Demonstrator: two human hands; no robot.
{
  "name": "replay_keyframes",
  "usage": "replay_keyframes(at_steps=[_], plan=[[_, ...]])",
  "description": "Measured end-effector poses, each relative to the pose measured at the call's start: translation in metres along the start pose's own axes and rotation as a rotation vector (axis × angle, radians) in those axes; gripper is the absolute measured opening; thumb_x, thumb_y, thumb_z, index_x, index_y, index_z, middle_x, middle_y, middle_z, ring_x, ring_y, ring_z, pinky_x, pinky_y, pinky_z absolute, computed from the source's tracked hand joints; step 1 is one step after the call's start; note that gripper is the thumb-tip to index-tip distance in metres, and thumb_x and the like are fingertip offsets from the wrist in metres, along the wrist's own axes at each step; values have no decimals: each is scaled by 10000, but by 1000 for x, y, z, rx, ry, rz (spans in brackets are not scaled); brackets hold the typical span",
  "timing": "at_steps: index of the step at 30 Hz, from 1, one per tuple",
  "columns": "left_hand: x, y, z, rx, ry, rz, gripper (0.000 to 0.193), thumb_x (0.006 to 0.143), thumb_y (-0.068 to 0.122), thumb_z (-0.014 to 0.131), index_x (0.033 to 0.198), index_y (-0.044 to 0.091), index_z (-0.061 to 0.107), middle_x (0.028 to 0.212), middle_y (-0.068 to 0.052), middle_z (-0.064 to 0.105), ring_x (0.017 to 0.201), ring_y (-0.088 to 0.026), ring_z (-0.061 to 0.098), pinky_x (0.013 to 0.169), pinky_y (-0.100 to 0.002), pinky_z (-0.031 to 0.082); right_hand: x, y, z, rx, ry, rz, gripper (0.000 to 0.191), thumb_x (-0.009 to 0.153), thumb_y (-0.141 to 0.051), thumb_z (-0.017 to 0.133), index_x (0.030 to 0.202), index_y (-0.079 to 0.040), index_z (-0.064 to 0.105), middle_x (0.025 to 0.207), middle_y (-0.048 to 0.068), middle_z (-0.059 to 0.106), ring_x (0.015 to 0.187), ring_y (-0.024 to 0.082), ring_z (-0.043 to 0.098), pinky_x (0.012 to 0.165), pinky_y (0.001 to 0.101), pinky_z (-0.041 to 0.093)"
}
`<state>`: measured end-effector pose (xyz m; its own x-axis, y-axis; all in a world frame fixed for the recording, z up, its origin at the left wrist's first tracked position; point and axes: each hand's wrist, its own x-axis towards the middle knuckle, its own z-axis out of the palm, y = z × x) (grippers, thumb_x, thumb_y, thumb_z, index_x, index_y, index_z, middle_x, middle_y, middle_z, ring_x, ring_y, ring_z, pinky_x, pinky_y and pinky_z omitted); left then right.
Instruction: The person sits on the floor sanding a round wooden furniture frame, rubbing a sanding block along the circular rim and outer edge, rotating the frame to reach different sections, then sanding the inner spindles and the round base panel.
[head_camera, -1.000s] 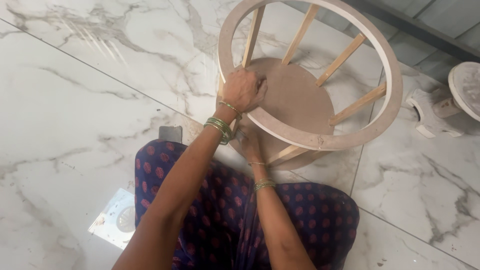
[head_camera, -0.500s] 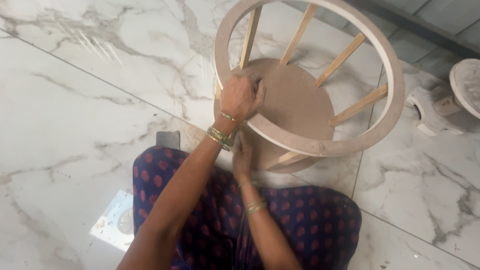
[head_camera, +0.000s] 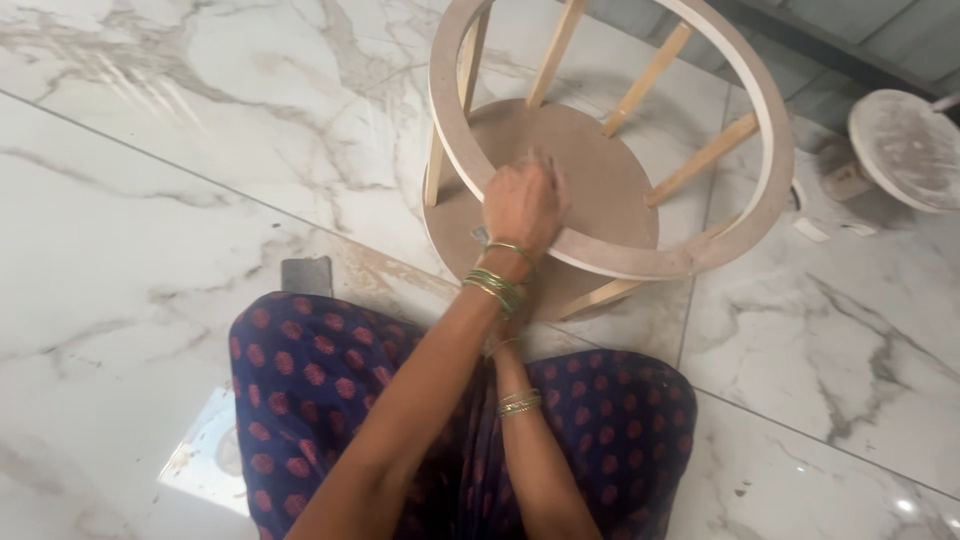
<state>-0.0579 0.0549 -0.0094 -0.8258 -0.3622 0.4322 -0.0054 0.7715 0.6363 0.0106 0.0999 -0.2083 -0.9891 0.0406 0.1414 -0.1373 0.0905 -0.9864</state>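
Marble floor (head_camera: 150, 230) fills my view. Wooden round frame (head_camera: 610, 150) lies tipped on it ahead of knees, top cut off. Left hand (head_camera: 522, 203) rests on near ring, fingers curled together. Right hand hidden under left forearm; can't tell its fingers.

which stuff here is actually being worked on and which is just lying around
In hand: round wooden frame with a disc base and dowel spokes, gripped by the left hand.
Lying about: dark flat block, white round object, flat packet.
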Motion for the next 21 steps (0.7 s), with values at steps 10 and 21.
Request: replay_keyframes(at_steps=[10,21], plan=[[-31,35,48,127,-109,150,332,902,287,603,1126,66,709,846,-134,751,789,-322,723,867,-468,500,-31,33,-32,-98,201,-236,222,1102,-82,575,1284,45,594,999,91,553,892,170,534,780,317,438],[-16,48,-1,-26,-301,122,312,899,391,648,951,99,747,780,-139,735,774,-345,726,762,-439,551,-4,19,-23,126,274,60,313,1118,-58,561,1414,43,567,1120,66,604,984,131,581,848,304,475]])
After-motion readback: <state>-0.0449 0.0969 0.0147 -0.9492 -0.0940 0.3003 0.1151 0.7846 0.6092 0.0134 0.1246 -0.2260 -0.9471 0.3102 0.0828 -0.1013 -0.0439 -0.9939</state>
